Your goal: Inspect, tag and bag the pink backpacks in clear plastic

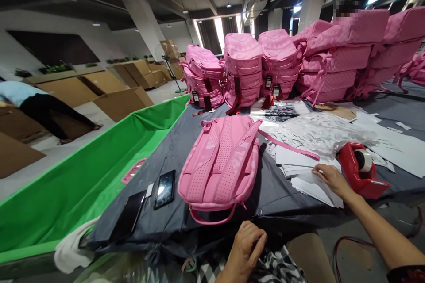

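Straight ahead of the left hand (247,245), on the dark table cover (279,203), a pink backpack (221,163) lies with its shoulder straps up and its handle loop toward that hand, near but not touching it. Off to the left of both hands, a long green bin (83,163) has a pink piece (134,170) lying inside. Beyond the right hand (330,179) is a clear plastic bag (318,132) full of small white slips; just right of its fingers, a red tape dispenser (361,185) carries a white roll (367,160).

The hands are well apart. The right forearm reaches in from the right, palm down, fingers lightly bent over white papers (292,159); whether they grip a sheet, I cannot tell. The left hand sits by the table's near edge, fingers curled inward and thumb alongside; whether anything is inside, I cannot tell. Farther ahead of both hands stand stacked pink backpacks (244,66).
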The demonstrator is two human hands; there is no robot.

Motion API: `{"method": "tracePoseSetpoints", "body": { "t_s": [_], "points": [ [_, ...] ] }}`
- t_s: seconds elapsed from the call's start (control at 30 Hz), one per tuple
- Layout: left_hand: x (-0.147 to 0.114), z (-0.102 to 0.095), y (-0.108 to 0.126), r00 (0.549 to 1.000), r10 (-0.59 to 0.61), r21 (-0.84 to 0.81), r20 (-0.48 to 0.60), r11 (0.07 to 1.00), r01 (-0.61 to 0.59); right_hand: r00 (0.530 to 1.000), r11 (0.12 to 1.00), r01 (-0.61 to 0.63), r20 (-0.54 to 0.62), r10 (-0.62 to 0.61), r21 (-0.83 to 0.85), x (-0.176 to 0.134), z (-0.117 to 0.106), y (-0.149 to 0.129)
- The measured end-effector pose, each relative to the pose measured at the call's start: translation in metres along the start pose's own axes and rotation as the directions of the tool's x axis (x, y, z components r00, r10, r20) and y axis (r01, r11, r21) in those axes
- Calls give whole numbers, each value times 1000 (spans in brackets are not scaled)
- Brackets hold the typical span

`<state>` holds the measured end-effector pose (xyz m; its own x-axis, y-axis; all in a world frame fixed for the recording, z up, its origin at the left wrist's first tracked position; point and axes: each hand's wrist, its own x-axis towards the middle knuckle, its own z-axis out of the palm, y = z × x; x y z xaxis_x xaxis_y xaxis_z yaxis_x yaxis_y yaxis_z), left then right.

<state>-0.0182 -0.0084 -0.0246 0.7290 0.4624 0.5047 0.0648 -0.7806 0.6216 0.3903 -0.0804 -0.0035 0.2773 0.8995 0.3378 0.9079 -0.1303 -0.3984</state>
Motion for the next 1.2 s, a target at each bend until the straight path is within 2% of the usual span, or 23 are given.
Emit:
{"method": "tracePoseSetpoints", "body": {
  "t_s": [0.07,0.13,0.23,0.3,0.37,0.43,0.5,0.53,0.6,0.67,0.73,0.83,0.93,1.0,1.03,1.07,1.13,1.2],
  "points": [
    [12,-2,0,999,2,-17,39,1000,-1,999,997,44,-20,-46,-56,-1,-6,-15],
    [29,1,4,999,6,-41,49,999,-4,999,998,53,10,-53,-46,-8,-11,-41],
    [56,18,15,999,-5,-140,46,990,11,977,992,-7,211,-20,130,-26,-18,-91],
    [69,35,23,993,-95,-259,64,960,109,941,959,-93,339,-4,269,-38,-24,-121],
    [73,50,30,952,-281,-428,120,851,305,917,907,-204,396,45,369,-47,-30,-141],
    [71,57,35,864,-457,-587,212,647,487,888,831,-314,452,86,460,-53,-34,-148],
    [65,54,38,797,-537,-680,277,477,558,846,753,-392,528,70,528,-58,-33,-148],
    [62,51,38,781,-556,-706,285,430,563,827,735,-412,559,55,538,-59,-29,-148],
    [55,44,36,766,-579,-725,280,396,564,816,739,-423,574,60,524,-59,-18,-150],
    [49,38,32,760,-594,-715,262,410,566,831,744,-424,548,93,517,-57,-3,-156],
    [43,34,29,768,-604,-668,213,483,566,849,725,-422,518,106,545,-54,11,-166],
    [32,29,25,789,-590,-567,170,596,568,871,727,-364,489,45,581,-50,25,-181],
    [17,21,21,826,-543,-461,153,700,545,899,782,-243,436,-40,574,-47,29,-185],
    [3,14,17,854,-518,-356,44,791,498,925,839,-158,374,-59,522,-47,27,-178],
    [-5,10,14,853,-520,-302,-50,822,484,939,868,-118,340,-61,482,-47,25,-172],
    [-12,7,11,833,-528,-256,-163,838,482,950,895,-81,305,-63,438,-47,23,-165],
    [-22,3,5,752,-560,-221,-348,828,515,968,934,-25,242,-67,356,-47,21,-153],
    [-22,6,-2,697,-603,-237,-388,796,556,979,947,5,193,-71,322,-48,22,-148]
  ]
}}
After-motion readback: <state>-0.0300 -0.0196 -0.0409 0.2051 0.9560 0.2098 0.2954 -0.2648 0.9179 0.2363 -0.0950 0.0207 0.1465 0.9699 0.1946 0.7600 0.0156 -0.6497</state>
